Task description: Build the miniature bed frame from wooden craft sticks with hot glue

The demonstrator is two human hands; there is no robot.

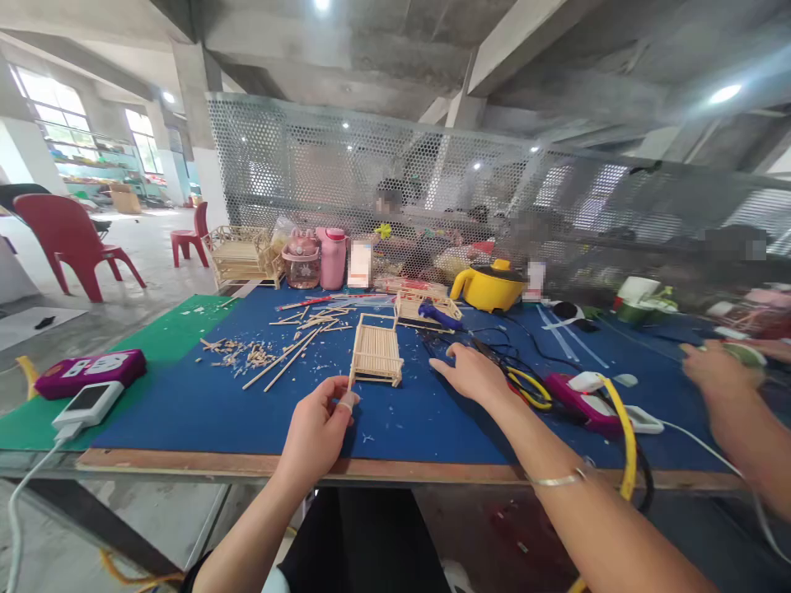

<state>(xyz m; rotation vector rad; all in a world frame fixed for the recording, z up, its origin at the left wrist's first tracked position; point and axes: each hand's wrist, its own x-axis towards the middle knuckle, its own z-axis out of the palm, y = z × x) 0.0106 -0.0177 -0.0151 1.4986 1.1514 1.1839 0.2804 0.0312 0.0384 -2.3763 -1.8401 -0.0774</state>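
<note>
A small bed-like frame of thin wooden sticks [376,350] stands on the blue mat. My left hand [321,420] pinches its near left corner between thumb and fingers. My right hand [470,371] is to the right of the frame with fingers spread, apart from it and holding nothing. Just beyond my right hand lies a blue-handled tool [440,315], beside a second stick frame [415,309]. Loose sticks [290,356] and short cut pieces [244,356] lie to the left.
A yellow pot [494,287], pink bottle [332,257] and pink jar [301,263] line the back by a perforated screen [321,173]. Cables and a purple power strip [581,403] lie right, a purple box [90,375] left. Another person's hand [723,371] is at far right.
</note>
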